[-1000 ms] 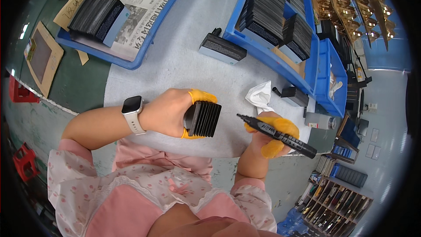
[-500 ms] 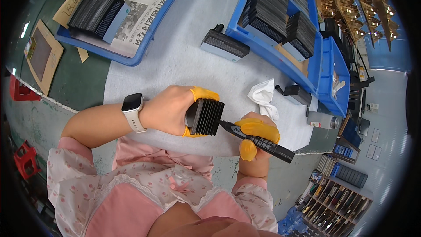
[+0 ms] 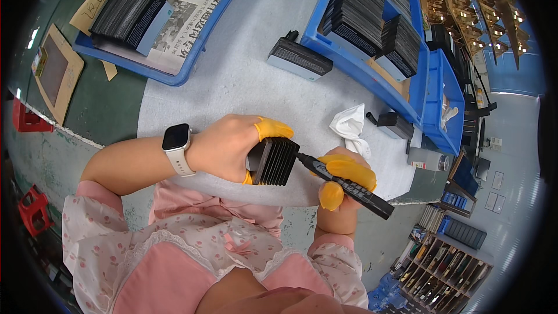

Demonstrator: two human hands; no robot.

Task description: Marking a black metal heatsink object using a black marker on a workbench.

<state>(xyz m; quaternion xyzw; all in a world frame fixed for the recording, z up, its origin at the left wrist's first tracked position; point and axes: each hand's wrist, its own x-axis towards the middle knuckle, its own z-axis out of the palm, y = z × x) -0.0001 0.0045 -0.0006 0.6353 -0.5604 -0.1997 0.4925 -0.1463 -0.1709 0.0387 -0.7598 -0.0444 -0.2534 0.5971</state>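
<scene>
Left hand (image 3: 226, 145), pale-strapped square watch (image 3: 176, 138) at the wrist: fingers, some in yellow rubber covers (image 3: 273, 128), grip a block of thin black plates (image 3: 279, 161) by its upper and lower sides. Plates fan slightly at the right face; block held over the near part of the table (image 3: 232, 90), which is spread with pale grey cloth.

Right hand (image 3: 343, 183), also yellow-covered: fingers closed round a thick black marker pen (image 3: 372, 202), uncapped, slanting up to the left. Tip at the block's right face; contact or a narrow gap, cannot tell.

Near the right hand, beyond it: crumpled white cloth (image 3: 347, 128); to its right a small dark block (image 3: 395, 125) and a clear bottle (image 3: 428, 159).

Farther off, a black block with a pale side (image 3: 299, 60) lies just beside a blue plastic crate (image 3: 349, 68) packed with similar dark pieces. Upper left, a blue plastic tray (image 3: 177, 81) lined with newspaper (image 3: 177, 17) carries a row of thin black pieces (image 3: 128, 17).
</scene>
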